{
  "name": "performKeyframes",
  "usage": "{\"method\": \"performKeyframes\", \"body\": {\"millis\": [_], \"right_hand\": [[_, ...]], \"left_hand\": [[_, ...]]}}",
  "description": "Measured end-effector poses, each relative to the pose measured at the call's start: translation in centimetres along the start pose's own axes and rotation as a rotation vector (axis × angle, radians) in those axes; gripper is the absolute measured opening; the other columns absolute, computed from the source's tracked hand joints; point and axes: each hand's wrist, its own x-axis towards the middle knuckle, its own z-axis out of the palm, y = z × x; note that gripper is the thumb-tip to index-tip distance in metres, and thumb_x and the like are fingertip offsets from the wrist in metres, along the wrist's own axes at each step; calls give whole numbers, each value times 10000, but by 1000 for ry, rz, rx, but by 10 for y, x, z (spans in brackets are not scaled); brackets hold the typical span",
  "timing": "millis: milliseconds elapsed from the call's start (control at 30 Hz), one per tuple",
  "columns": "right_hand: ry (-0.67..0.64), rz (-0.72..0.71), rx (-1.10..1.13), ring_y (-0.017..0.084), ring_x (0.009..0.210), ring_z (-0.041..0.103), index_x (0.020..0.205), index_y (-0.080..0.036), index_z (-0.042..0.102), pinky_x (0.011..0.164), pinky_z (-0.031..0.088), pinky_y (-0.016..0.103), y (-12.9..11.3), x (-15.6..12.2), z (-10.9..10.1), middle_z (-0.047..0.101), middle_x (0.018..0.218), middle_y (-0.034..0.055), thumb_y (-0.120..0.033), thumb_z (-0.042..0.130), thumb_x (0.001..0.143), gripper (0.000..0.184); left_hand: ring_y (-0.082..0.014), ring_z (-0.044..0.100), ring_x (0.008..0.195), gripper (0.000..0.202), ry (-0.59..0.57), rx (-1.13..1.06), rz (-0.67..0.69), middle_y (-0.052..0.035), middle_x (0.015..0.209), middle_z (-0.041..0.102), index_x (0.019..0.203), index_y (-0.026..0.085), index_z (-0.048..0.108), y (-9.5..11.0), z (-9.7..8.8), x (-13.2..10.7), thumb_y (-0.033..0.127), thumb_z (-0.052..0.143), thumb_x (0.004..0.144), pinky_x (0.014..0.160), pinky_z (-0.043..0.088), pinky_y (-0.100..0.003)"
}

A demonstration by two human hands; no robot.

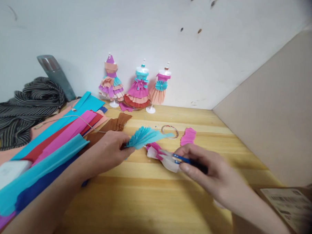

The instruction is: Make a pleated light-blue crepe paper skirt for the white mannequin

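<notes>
My left hand (pixel 115 146) is closed, pinching the gathered end of a pleated turquoise crepe paper piece (pixel 145 135). The paper fans out to the right and narrows to a thin tip. My right hand (pixel 200 163) is closed around blue-handled scissors (pixel 182 159), whose metal blades point left. Just behind the blades, a small white dress form (pixel 170 164) lies on its side on the table, with magenta paper (pixel 154 147) around it. The scissors partly cover it, and I cannot tell whether they touch it.
Three dressed mini mannequins (pixel 138 87) stand against the wall. Crepe paper strips (pixel 59 137) in several colours lie left, near a striped cloth (pixel 29 104) and a grey bottle (pixel 57 74). A wire coil (pixel 170 131) and a magenta scrap (pixel 188 136) lie ahead. A cardboard box (pixel 286 209) sits right.
</notes>
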Motion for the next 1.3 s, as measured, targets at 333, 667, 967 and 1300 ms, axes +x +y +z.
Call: {"method": "performKeyframes", "body": {"millis": [333, 667, 967, 1300], "right_hand": [[-142, -59, -452, 96, 414, 381, 738, -209, 670, 379, 240, 226, -20, 14, -45, 539, 508, -15, -298, 660, 776, 97], [-264, -63, -457, 77, 424, 339, 675, -204, 620, 389, 245, 201, -29, 29, -39, 466, 480, -48, -327, 612, 802, 177], [-366, 0, -681, 100, 470, 388, 758, -200, 595, 435, 305, 222, -38, 32, -34, 496, 544, -32, -384, 511, 844, 220], [-411, 43, -639, 114, 489, 406, 744, -202, 607, 455, 305, 245, -32, 34, -30, 521, 567, -14, -387, 510, 831, 226]], "left_hand": [[-126, 442, 519, 231, -101, 277, -5, -6, 547, 545, 523, 174, 500, 5, -7, -7, 221, 552, 743, 512, 212, -269], [-142, 481, 560, 222, -179, 346, 27, -15, 585, 565, 560, 169, 528, 6, -4, -7, 247, 523, 768, 530, 239, -272], [-134, 472, 577, 258, -229, 425, 68, -13, 607, 553, 566, 171, 441, 4, -3, -5, 260, 453, 808, 544, 256, -274], [-131, 478, 593, 251, -247, 420, 66, -14, 624, 559, 582, 167, 465, 3, -1, -5, 253, 450, 817, 551, 261, -276]]}}
